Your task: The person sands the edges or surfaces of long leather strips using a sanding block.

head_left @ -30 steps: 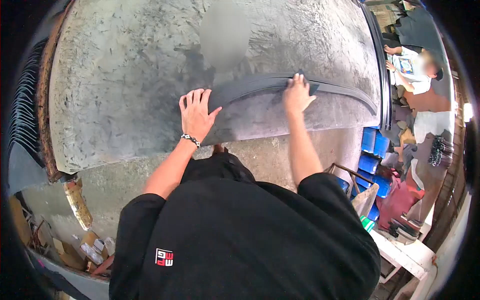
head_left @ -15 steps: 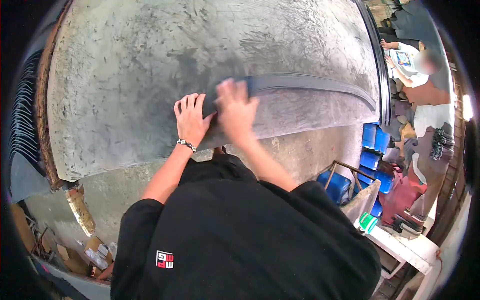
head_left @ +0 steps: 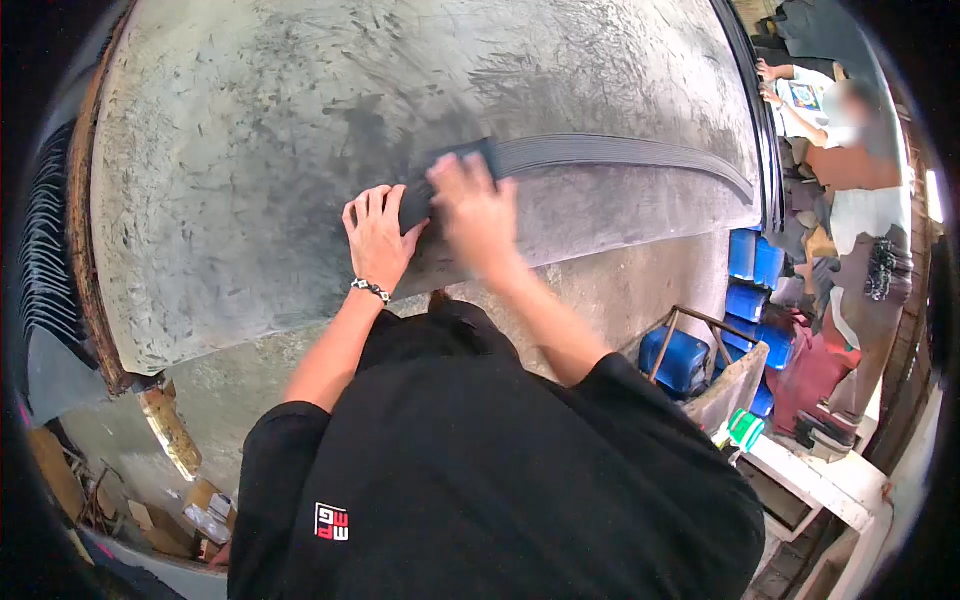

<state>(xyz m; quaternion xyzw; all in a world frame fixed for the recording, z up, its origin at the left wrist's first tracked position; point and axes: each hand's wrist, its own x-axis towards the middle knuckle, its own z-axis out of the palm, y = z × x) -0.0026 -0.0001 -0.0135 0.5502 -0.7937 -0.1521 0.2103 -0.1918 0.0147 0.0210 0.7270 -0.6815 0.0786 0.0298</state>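
A long bundle of thin dark strips [head_left: 620,151] curves across the grey, smudged tabletop [head_left: 250,130], its right end bending down near the table's right side. At its left end is a dark, flat piece [head_left: 415,207]. My left hand [head_left: 378,235] lies on the table against this piece, fingers spread, a beaded bracelet on the wrist. Over the piece, just to the right, my right hand [head_left: 475,210] is smeared by motion; its fingers are blurred, and whether it grips anything cannot be made out.
Dark strips [head_left: 765,130] hang along the table's right edge. Beyond are a person [head_left: 805,100] in a white shirt, blue containers [head_left: 675,360] and coloured sheets [head_left: 855,165]. More dark strips [head_left: 45,240] hang at the left, beside a worn wooden edge [head_left: 85,220].
The view has shifted slightly. My right hand still blurs over the dark piece, more of which shows above the fingers. My left hand stays against the piece.
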